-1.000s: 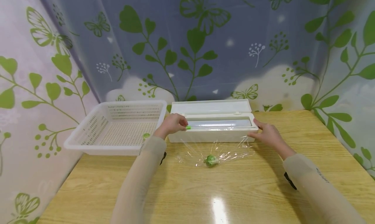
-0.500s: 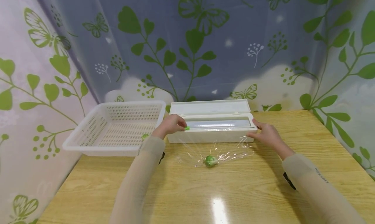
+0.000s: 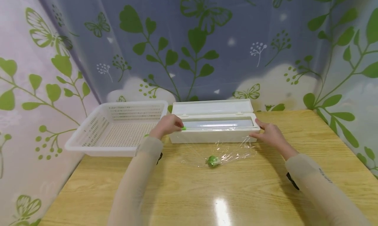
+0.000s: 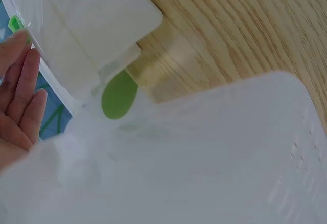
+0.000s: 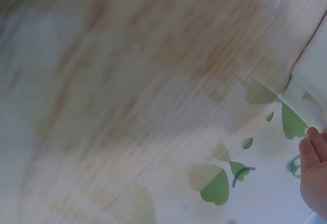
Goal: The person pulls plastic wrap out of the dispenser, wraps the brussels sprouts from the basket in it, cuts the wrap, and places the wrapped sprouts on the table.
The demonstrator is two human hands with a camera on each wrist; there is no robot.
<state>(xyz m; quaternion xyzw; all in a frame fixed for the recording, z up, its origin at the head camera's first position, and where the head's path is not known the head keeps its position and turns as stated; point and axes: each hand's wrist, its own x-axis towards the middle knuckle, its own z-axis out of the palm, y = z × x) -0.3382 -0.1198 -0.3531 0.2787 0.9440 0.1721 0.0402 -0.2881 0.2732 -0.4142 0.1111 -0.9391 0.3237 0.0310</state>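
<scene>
A white cling film dispenser [image 3: 212,137] stands on the table, its lid tipped back and the film roll [image 3: 218,124] showing inside. At the left of its front edge, my left hand [image 3: 167,124] pinches a small green slide cutter [image 4: 15,23]. My right hand [image 3: 272,136] grips the dispenser's right end, thumb and fingers apart on it; the right wrist view shows only part of this hand [image 5: 315,170]. Clear cling film [image 3: 234,156] hangs from the front edge onto the table. A small green vegetable [image 3: 213,161], like a little cabbage, lies at the film.
A white perforated plastic basket [image 3: 103,150] stands left of the dispenser, close to my left forearm. Something green inside it is mostly hidden by that arm. The wooden table [image 3: 183,193] extends in front, and a leaf-patterned cloth [image 3: 230,55] hangs behind.
My left hand has slid a little to the left along the dispenser's front edge, carrying the green slide cutter. My right hand keeps its grip on the right end.
</scene>
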